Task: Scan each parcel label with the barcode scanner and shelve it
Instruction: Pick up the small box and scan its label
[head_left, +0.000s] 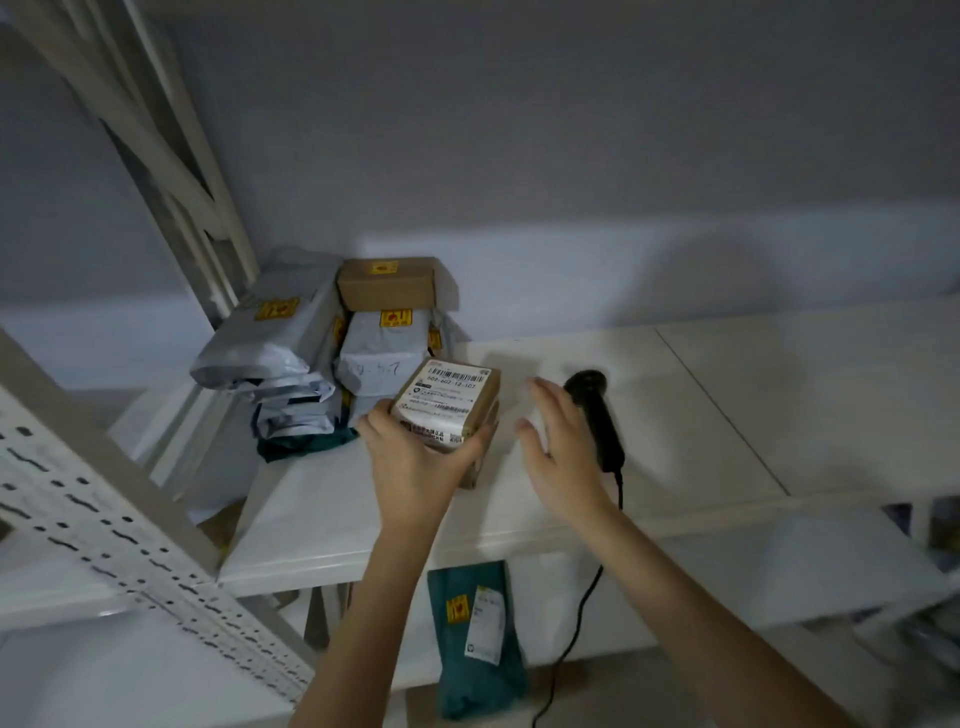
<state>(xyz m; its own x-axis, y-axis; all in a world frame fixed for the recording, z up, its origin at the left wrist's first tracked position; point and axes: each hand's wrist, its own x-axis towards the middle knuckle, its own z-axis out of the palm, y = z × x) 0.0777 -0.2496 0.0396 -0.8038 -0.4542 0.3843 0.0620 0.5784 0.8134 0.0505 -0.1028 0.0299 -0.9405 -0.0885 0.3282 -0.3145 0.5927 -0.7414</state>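
Note:
A small brown cardboard parcel (451, 402) with a white barcode label on top stands on the white shelf (675, 415). My left hand (415, 462) grips its near end, thumb on the left side and fingers on the right. The black barcode scanner (597, 415) lies on the shelf just right of the parcel, its cable hanging over the front edge. My right hand (561, 441) hovers beside the scanner with fingers straight and spread, holding nothing.
A pile of grey bag parcels (270, 343) and a brown box (387, 286) with yellow stickers sits at the shelf's back left. A teal parcel (478, 634) stands on the level below. A perforated white upright (130, 545) crosses the near left.

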